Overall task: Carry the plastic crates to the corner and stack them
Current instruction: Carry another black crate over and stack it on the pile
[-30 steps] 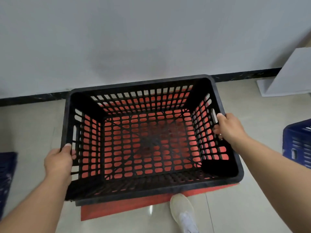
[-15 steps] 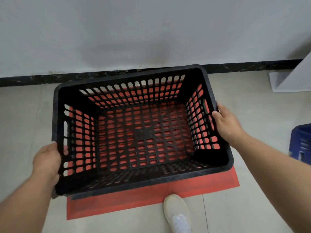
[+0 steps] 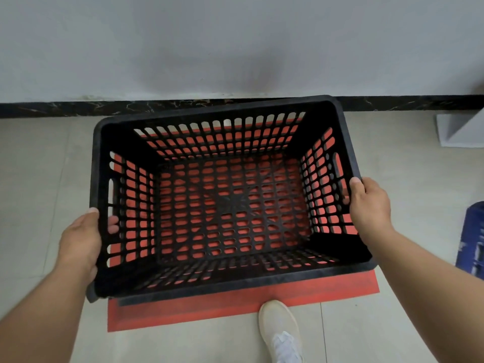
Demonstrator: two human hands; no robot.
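A black plastic crate (image 3: 225,281) with slotted walls and an open top fills the middle of the head view, held over a red rectangle (image 3: 183,313) on the floor. My left hand (image 3: 81,239) grips its left wall, fingers through the handle slot. My right hand (image 3: 369,205) grips the right wall by its rim and handle slot. The crate is empty, and the red rectangle shows through its holes. Whether the crate's base touches the floor I cannot tell.
A white wall with a black marble baseboard (image 3: 52,108) runs just behind the crate. A blue crate (image 3: 471,239) stands at the right edge. A white angled panel (image 3: 461,129) leans at the far right. My shoe (image 3: 280,328) stands on the tiled floor just before the red rectangle.
The crate has come down and squared up over the red rectangle, with more of the red showing in front. Both hands keep their grip on the side walls.
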